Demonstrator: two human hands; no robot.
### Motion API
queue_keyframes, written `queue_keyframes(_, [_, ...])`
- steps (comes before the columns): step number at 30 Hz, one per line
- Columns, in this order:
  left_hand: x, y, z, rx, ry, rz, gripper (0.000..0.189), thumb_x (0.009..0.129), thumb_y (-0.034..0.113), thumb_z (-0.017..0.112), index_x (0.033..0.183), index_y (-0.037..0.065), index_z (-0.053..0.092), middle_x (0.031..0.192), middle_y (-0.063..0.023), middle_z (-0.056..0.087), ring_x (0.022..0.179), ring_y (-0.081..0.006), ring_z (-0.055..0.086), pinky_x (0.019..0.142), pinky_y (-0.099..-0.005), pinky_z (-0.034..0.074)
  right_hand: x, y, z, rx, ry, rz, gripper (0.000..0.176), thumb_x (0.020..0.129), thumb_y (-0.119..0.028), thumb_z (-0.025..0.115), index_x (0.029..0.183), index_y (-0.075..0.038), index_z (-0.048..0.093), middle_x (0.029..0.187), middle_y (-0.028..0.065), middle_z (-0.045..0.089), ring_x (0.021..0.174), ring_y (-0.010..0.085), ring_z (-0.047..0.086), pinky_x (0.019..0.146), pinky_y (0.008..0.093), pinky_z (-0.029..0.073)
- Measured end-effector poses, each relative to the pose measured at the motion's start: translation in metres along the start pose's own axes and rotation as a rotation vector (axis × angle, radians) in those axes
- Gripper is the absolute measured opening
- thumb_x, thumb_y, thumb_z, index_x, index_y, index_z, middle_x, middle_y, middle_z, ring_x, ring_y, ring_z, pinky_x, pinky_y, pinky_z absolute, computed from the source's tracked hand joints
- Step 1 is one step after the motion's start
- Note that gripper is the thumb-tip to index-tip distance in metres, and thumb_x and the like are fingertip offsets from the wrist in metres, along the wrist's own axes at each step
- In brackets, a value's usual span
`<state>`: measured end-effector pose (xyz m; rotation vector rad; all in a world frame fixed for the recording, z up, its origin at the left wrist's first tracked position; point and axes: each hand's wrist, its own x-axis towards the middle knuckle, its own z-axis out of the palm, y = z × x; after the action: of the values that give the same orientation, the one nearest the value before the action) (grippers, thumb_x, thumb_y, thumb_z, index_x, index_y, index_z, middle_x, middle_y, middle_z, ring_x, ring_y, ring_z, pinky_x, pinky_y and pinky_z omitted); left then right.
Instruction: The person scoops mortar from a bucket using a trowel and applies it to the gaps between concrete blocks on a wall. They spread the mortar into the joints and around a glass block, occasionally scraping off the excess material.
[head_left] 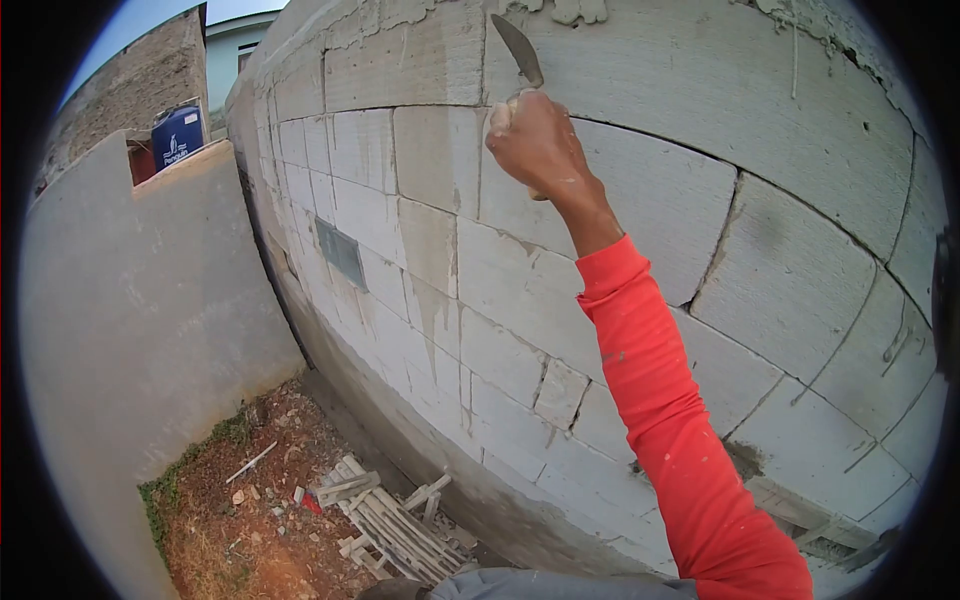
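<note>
My right hand, at the end of a red sleeve, is raised against the upper part of the block wall. Its fingers are wrapped around the handle of a pointed trowel. The metal blade tilts up and to the left, close to the face of a large light-grey block in the upper course. Above the blade, wet-looking mortar bulges along the top joint. My left hand is out of view.
At left stands a plastered grey wall, with a blue water tank behind it. Far below, a pile of wooden slats lies on reddish, rubble-strewn ground. A dark grey rectangle is set into the block wall.
</note>
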<state>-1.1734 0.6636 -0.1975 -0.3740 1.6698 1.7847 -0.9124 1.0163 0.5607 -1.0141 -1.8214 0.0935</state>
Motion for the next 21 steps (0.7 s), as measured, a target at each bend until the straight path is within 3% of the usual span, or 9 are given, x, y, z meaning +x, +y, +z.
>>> queue_keyframes(1, [-0.001,-0.001,-0.001,0.001,0.0,-0.001,0.031,0.079,0.006,0.067,0.106,-0.01,0.069,0.102,-0.0212,0.07,0.084,-0.0341,0.073,0.071,-0.0524,0.061,-0.008,0.002,0.0,-0.173,-0.019,-0.04,0.039,0.105,-0.029,0.064,0.09,0.008,0.062,0.073,0.0159,0.065,0.054,0.0252,0.067,0.049,0.044,0.056])
queue_keyframes(4, [-0.001,-0.002,-0.004,0.014,-0.008,0.008,0.031,0.079,0.006,0.067,0.106,-0.01,0.069,0.102,-0.021,0.07,0.084,-0.034,0.073,0.071,-0.0525,0.061,-0.035,0.033,0.017,0.042,-0.183,0.048,0.039,0.107,-0.031,0.064,0.095,0.006,0.063,0.07,0.0123,0.064,0.051,0.0231,0.066,0.045,0.0423,0.055])
queue_keyframes(7, [-0.002,-0.001,-0.001,-0.001,-0.013,0.007,0.031,0.079,0.006,0.067,0.106,-0.01,0.069,0.102,-0.0208,0.07,0.084,-0.0339,0.072,0.071,-0.0526,0.061,-0.076,0.056,0.01,0.699,-0.084,0.222,0.039,0.108,-0.035,0.063,0.099,0.002,0.062,0.068,0.0082,0.062,0.046,0.0193,0.063,0.041,0.0381,0.054])
queue_keyframes(10, [-0.003,-0.002,-0.002,0.0,-0.014,0.0,0.03,0.08,0.006,0.066,0.106,-0.01,0.069,0.102,-0.0206,0.07,0.084,-0.0338,0.072,0.071,-0.0527,0.061,-0.094,0.048,-0.025,0.999,0.012,0.177,0.033,0.106,-0.029,0.062,0.102,0.003,0.062,0.067,0.0076,0.057,0.046,0.0169,0.06,0.042,0.0344,0.05])
queue_keyframes(13, [-0.003,-0.001,-0.008,0.015,-0.005,0.003,0.03,0.08,0.006,0.066,0.106,-0.01,0.069,0.102,-0.0204,0.07,0.084,-0.0337,0.072,0.071,-0.0527,0.061,-0.039,0.023,-0.041,0.885,0.081,0.207,0.039,0.109,-0.036,0.063,0.094,-0.001,0.06,0.069,0.0047,0.059,0.043,0.0164,0.058,0.038,0.0338,0.047])
queue_keyframes(19, [-0.002,-0.002,-0.013,0.024,-0.011,0.026,0.029,0.081,0.006,0.066,0.106,-0.01,0.068,0.101,-0.02,0.07,0.085,-0.0335,0.072,0.071,-0.0529,0.061,-0.026,0.012,-0.038,0.059,-0.102,0.008,0.043,0.109,-0.033,0.064,0.079,-0.002,0.059,0.069,0.0039,0.058,0.048,0.0184,0.059,0.043,0.0362,0.049])
queue_keyframes(21, [-0.003,0.002,-0.015,0.028,-0.013,0.032,0.029,0.081,0.005,0.066,0.106,-0.01,0.068,0.101,-0.0198,0.07,0.085,-0.0335,0.072,0.071,-0.053,0.061,-0.057,0.032,-0.032,0.294,0.005,0.034,0.04,0.109,-0.033,0.064,0.084,-0.002,0.061,0.069,0.0042,0.058,0.048,0.0178,0.06,0.042,0.0358,0.049])
